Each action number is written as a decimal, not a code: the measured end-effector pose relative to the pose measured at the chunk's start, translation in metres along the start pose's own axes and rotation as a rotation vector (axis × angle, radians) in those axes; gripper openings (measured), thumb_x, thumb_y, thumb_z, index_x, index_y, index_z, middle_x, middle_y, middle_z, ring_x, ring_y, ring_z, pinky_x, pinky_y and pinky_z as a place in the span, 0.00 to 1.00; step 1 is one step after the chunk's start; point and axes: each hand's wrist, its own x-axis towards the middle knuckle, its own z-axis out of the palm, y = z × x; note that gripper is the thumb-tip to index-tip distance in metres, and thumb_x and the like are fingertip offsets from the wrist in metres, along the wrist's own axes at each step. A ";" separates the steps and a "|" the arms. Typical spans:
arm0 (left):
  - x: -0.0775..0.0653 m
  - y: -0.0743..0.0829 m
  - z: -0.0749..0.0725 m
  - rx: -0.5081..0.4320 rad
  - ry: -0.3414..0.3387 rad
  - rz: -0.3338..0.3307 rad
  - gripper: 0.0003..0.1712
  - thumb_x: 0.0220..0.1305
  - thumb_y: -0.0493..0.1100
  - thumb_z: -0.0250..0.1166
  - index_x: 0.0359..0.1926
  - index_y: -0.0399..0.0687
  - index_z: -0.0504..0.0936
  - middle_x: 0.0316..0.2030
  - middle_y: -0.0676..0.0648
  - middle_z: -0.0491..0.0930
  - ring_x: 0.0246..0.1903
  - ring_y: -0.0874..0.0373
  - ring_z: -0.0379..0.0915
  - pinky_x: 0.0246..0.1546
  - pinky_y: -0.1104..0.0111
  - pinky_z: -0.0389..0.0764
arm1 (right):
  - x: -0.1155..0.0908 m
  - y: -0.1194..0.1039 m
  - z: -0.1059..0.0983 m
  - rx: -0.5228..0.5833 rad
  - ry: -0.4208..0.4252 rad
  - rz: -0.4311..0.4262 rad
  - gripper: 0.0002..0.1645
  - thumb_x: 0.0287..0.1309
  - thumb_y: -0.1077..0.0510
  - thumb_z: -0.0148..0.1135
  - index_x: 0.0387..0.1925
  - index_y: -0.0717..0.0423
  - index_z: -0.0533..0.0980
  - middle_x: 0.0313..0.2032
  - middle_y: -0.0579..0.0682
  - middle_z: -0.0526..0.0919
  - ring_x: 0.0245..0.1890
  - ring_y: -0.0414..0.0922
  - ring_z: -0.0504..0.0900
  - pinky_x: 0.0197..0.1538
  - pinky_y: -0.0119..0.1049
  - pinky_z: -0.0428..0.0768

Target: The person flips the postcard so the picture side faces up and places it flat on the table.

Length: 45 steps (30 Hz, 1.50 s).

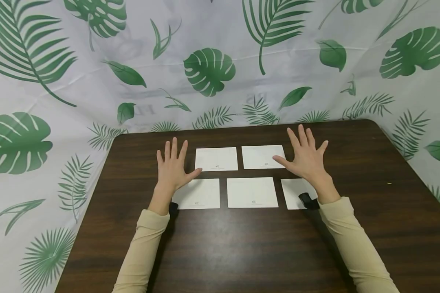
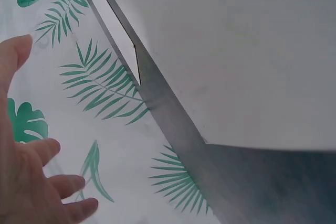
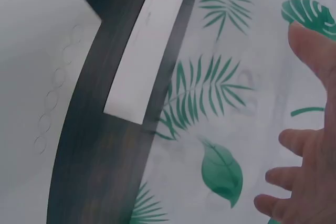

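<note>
Several white cards lie flat in two rows on the dark wooden table. The back row has a left card (image 1: 216,159) and a right card (image 1: 262,156). In front are a left card (image 1: 199,193), a middle card (image 1: 252,192) and a right card (image 1: 293,189), each outer one partly hidden by a wrist. My left hand (image 1: 173,169), fingers spread, is held over the left side of the cards. On the other side, my right hand (image 1: 307,158) is spread too, its thumb overlapping the back right card in the head view. Neither hand holds anything.
A white cloth with green leaf prints (image 1: 209,73) hangs behind and beside the table (image 1: 220,252). Black wrist straps or mounts (image 1: 309,201) show at the wrists. On the table's right lies a tiny pale speck (image 1: 389,183).
</note>
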 end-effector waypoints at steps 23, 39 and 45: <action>0.016 0.005 0.008 -0.233 0.157 0.157 0.32 0.58 0.45 0.66 0.61 0.35 0.69 0.49 0.34 0.72 0.46 0.40 0.71 0.42 0.52 0.75 | 0.023 -0.043 0.027 0.340 -0.081 -0.170 0.55 0.48 0.42 0.70 0.70 0.59 0.54 0.66 0.61 0.61 0.66 0.60 0.56 0.62 0.60 0.57; 0.030 0.004 0.010 -0.334 0.002 0.066 0.26 0.56 0.42 0.68 0.54 0.36 0.73 0.45 0.37 0.73 0.43 0.44 0.69 0.33 0.57 0.76 | 0.041 -0.076 0.053 0.431 -0.171 -0.207 0.43 0.50 0.52 0.71 0.63 0.64 0.64 0.55 0.62 0.70 0.51 0.55 0.72 0.49 0.48 0.74; 0.039 -0.002 0.013 -0.476 -0.063 0.018 0.26 0.56 0.41 0.68 0.54 0.35 0.72 0.42 0.38 0.73 0.40 0.46 0.70 0.35 0.56 0.74 | 0.050 -0.086 0.065 0.427 -0.222 -0.227 0.40 0.48 0.54 0.72 0.60 0.66 0.66 0.53 0.63 0.71 0.49 0.56 0.73 0.49 0.46 0.75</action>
